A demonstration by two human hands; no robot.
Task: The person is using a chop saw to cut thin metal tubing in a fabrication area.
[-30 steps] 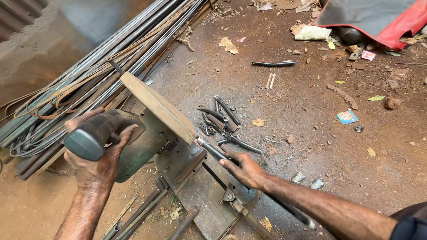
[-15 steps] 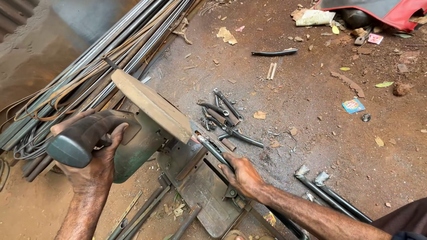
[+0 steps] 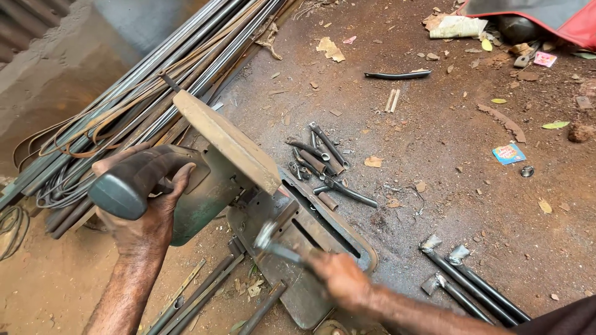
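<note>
On the littered dirt floor (image 3: 472,205), left hand (image 3: 146,214) clasps the saw handle (image 3: 133,180), right hand (image 3: 341,279), blurred, seemingly grips a rod (image 3: 279,248).

right hand (image 3: 340,282) motion-blurred, held rod (image 3: 282,249) indistinct

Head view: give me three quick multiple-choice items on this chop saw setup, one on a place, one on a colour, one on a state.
1. Where does the pile of short cut metal pieces lie?
A. on the ground past the saw base
B. on top of the long rods
C. in the left hand

2. What colour is the saw handle?
A. red
B. dark green
C. yellow

3. What is the left hand doing?
A. hanging free
B. resting flat on the ground
C. gripping the saw handle

Answers: 1 A, they lie on bare dirt just beyond the base. 2 B, handle and motor housing look green. 3 C, fingers wrap around it.
</note>
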